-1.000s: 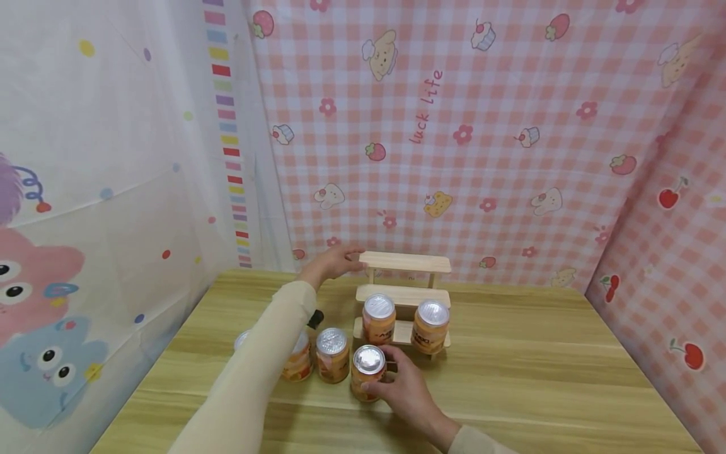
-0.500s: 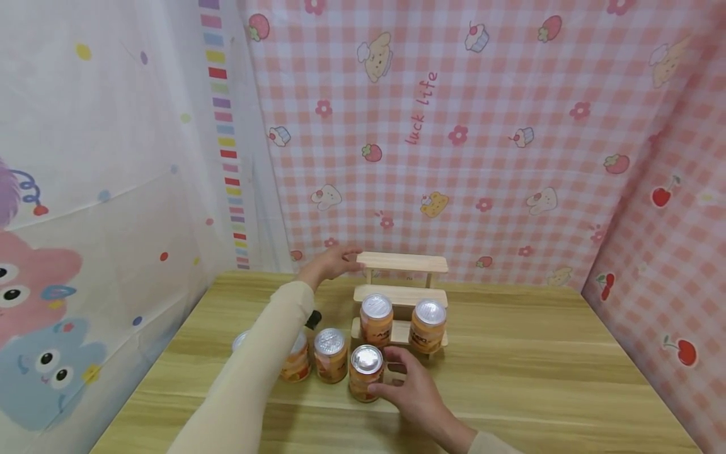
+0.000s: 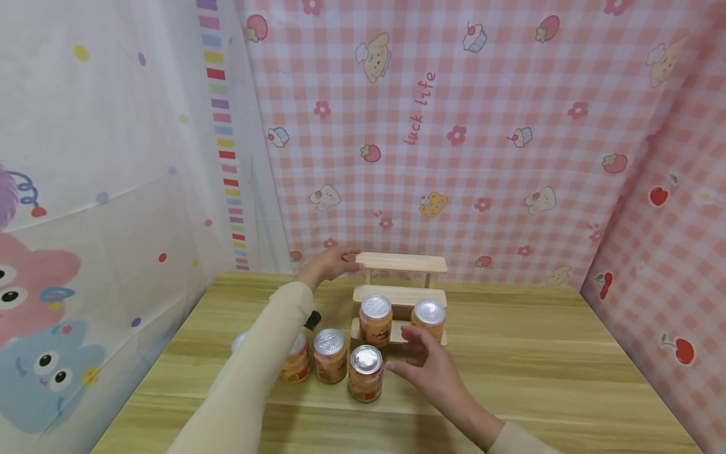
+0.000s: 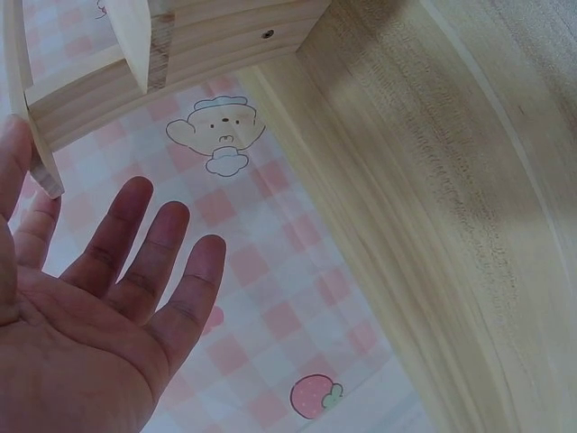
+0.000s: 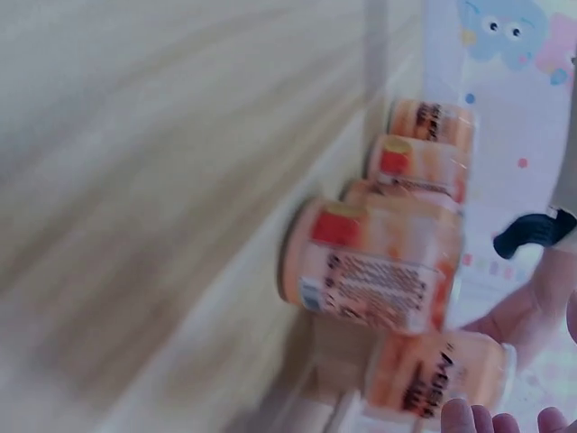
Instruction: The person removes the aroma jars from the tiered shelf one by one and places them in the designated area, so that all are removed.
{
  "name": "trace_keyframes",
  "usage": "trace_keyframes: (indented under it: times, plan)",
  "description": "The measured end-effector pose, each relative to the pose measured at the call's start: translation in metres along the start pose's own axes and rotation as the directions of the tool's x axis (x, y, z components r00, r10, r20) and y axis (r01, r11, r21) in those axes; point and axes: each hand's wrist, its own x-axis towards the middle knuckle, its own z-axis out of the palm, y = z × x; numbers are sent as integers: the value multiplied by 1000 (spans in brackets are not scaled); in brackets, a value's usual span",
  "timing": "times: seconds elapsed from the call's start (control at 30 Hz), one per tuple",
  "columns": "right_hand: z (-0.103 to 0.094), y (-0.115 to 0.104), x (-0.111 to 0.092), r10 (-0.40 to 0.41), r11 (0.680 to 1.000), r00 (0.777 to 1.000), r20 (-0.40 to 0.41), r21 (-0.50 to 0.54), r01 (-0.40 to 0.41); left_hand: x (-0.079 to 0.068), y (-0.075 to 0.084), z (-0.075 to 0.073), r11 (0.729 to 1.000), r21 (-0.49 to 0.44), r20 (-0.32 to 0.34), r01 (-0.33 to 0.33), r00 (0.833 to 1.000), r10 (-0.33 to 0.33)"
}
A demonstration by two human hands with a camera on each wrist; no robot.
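Note:
My left hand (image 3: 330,263) pinches the left end of the top board of a small tiered wooden shelf (image 3: 401,295); in the left wrist view thumb and index finger meet the board's end (image 4: 47,171) while the other fingers spread free. Two orange cans with silver lids, a left can (image 3: 376,320) and a right can (image 3: 429,315), stand upright on the lowest tier. A front can (image 3: 365,382) stands on the table before the shelf. Just right of it my right hand (image 3: 433,372) hovers with loosely bent fingers, holding nothing, partly hiding the right can.
Left of the front can, more orange cans (image 3: 330,362) stand in a row, partly hidden by my left sleeve (image 3: 249,372). The wooden table (image 3: 527,372) ends at a pink checked cloth (image 3: 482,157) behind; a white printed cloth (image 3: 142,208) hangs left.
My right hand has let go of the front can and moved right and slightly up from it. The can stays on the table, and my left hand keeps its place on the shelf.

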Motion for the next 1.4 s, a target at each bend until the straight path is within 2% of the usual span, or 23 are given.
trace_keyframes:
  times: [0.27, 0.5, 0.7, 0.9, 1.4]
  plan:
    - [-22, -16, 12, -31, 999, 997, -66, 5, 32, 0, -1, 0, 1000, 4, -1, -7, 1000, 7]
    - [-46, -22, 24, -77, 995, 991, -113, -73, 69, 0, -1, 0, 999, -4, -6, -41, 999, 41]
    - [-62, -17, 33, -32, 990, 990, -138, -144, 12, -2, -1, 0, 999, 3, -11, -32, 999, 32]
    - [-70, -8, 38, 17, 989, 988, -156, -141, -39, -2, 0, -1, 1000, -6, -11, -17, 1000, 17]
    - [-74, 18, 46, 92, 978, 989, -119, -177, -112, -1, 1, 0, 1000, -6, -8, -26, 1000, 26]
